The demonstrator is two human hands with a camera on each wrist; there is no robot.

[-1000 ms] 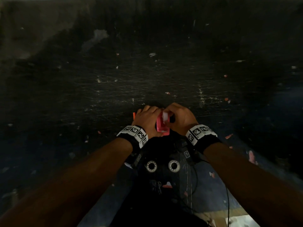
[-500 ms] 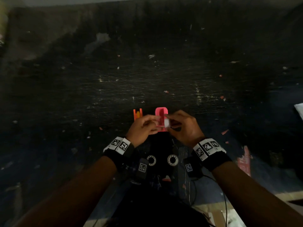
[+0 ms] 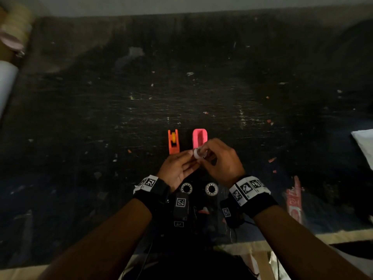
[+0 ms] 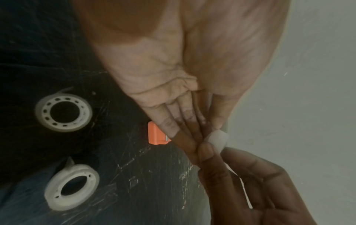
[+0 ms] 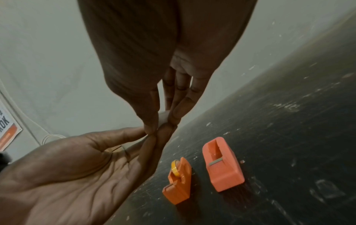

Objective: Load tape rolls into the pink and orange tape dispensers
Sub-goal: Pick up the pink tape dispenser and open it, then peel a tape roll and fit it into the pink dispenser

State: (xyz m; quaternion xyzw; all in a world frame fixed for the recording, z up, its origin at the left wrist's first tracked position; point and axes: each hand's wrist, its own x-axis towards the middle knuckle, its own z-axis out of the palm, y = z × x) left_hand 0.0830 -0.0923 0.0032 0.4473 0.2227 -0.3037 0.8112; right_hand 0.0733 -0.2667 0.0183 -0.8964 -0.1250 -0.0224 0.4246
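Note:
Both hands hold a small white tape roll (image 3: pixel 197 154) just above the dark table (image 3: pixel 201 93). My left hand (image 3: pixel 191 157) pinches it with the thumb against straight fingers (image 4: pixel 185 137), and the roll (image 4: pixel 218 138) shows beside the thumb. My right hand (image 3: pixel 203 152) pinches the roll (image 5: pixel 163 118) between thumb and fingertips (image 5: pixel 176 112). The pink dispenser (image 3: pixel 199 138) stands just beyond the hands, its well empty (image 5: pixel 221 166). The orange dispenser (image 3: pixel 173 142) stands to its left with a yellow roll (image 5: pixel 175 167) inside.
Two clear tape rolls (image 3: pixel 186 187) (image 3: pixel 211 188) lie flat near the table's front edge between my wrists. White paper (image 3: pixel 363 144) lies at the right edge. Large rolls (image 3: pixel 12 33) stand at the far left. A red label (image 3: pixel 294 199) sticks to the table.
Both hands have let go of the pink dispenser and drawn back toward me. It now stands free on the table, and the white roll is held between the fingertips.

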